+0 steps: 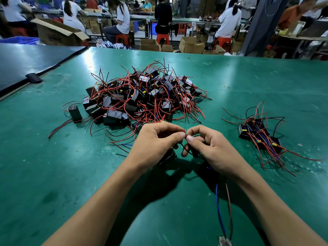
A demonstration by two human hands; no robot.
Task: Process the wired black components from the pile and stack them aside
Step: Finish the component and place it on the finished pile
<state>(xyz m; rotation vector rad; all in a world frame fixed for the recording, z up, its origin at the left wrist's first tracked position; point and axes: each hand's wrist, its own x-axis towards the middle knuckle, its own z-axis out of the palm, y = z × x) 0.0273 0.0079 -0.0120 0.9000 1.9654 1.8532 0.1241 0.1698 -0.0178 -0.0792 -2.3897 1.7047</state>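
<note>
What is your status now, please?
Left grip, right grip pinch thin red wire end. Tangled pile of black wired components ahead; small stack right. Nothing blocking.

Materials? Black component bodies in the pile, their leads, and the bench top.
Component bodies: likely moulded plastic, matte black, sharp boxy edges.
Leads: flexible insulated wire, glossy red, some black and blue; they curl freely.
Bench top: probably rubber or vinyl mat, green, scuffed, soft glare.

Forearms enter from 7 and 5 o'clock; left hand [156, 141] and right hand [211, 148] meet, curled, pinching wire ends [184, 131].
</note>
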